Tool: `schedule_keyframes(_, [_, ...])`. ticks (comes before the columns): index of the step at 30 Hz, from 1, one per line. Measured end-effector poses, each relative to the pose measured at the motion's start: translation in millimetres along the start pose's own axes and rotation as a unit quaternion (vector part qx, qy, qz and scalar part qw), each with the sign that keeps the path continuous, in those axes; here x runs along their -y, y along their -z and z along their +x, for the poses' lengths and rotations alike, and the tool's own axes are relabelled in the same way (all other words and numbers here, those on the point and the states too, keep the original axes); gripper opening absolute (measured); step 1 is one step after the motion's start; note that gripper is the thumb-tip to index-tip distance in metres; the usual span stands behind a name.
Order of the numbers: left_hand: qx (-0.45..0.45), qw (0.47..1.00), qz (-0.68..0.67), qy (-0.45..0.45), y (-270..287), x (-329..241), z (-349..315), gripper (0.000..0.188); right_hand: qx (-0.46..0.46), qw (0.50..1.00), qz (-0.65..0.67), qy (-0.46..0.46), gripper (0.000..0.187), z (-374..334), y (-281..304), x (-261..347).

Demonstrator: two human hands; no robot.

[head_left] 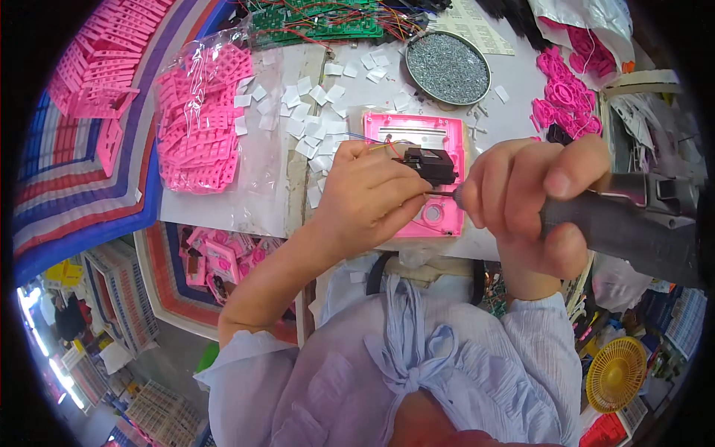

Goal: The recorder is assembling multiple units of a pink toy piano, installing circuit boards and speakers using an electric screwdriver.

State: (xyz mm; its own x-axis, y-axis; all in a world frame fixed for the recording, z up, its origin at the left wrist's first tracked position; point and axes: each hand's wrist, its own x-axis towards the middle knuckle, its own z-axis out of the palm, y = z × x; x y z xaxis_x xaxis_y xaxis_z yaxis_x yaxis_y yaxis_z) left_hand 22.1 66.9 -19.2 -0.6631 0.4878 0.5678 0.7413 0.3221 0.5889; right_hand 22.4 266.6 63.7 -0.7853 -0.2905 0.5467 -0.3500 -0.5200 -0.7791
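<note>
Head view: looking down on a worktable, with both hands meeting over one pink part at its near edge.

Pink housing [432, 160]: a flat rectangular plastic shell lying on the tabletop close to the near edge, roughly central, its long axis running from the near edge toward the far one.

Black module [430, 164]: a small dark block seated on the housing, thin coloured wires trailing off it to the left.

Left hand [365, 197]: closed on the black module, fingertips pinching it and pressing it onto the housing; it comes in from the left and lies nearer the part.

Right hand [521, 201]: wrapped tightly around the grip of the electric screwdriver [633, 220], thumb on top.

Key relation: the screwdriver lies almost level, pointing left, its thin bit reaching the housing just below the black module; the housing sits directly between the two hands, the left touching it, the right set off by the tool's length.

White squares [316, 123]: many small paper-like pieces scattered on the tabletop left of and beyond the housing.

Screw dish [447, 67]: a round metal tray of small grey screws toward the far edge, beyond the housing.

Bag of pink parts [197, 119]: clear plastic, toward the left edge.

Pink ring parts [562, 93]: heaped toward the far right corner.

Green circuit boards [313, 18]: along the far edge, with wires.
</note>
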Motion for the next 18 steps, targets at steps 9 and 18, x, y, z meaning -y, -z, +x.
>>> schedule_keyframes(9, [-0.017, 0.998, 0.068, -0.002, -1.7, -0.9, -4.7, 0.034, -0.044, 0.998, -0.040, -0.020, 0.034, -2.6, -14.4, -5.3])
schedule_keyframes(18, [0.040, 0.978, 0.192, 0.068, -6.6, 12.3, -19.8, 0.056, -0.061, 0.997, -0.047, 0.019, 0.035, -5.5, 13.4, -46.5])
